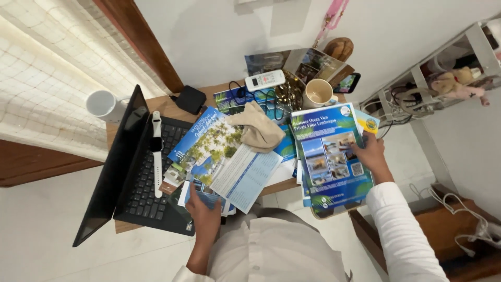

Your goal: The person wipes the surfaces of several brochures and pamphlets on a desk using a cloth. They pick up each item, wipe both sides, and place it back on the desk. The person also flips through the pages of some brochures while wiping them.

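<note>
My right hand (pixel 369 154) grips the right edge of a stack of blue and green brochures (pixel 329 156) at the desk's right side, thumb on the top sheet. My left hand (pixel 202 213) rests on the near corner of a spread of leaflets (pixel 219 156) by the laptop, fingers pressing on a blue one. A beige cloth (pixel 259 129) lies crumpled on the papers between my hands.
An open black laptop (pixel 136 172) with a white smartwatch (pixel 156 151) on its keyboard sits left. A white mug (pixel 102 104), black box (pixel 190 99), white remote (pixel 265 80), used cup (pixel 319 93), phone (pixel 346 82) and cables crowd the small wooden desk (pixel 168 107). A wire shelf (pixel 443 78) stands right.
</note>
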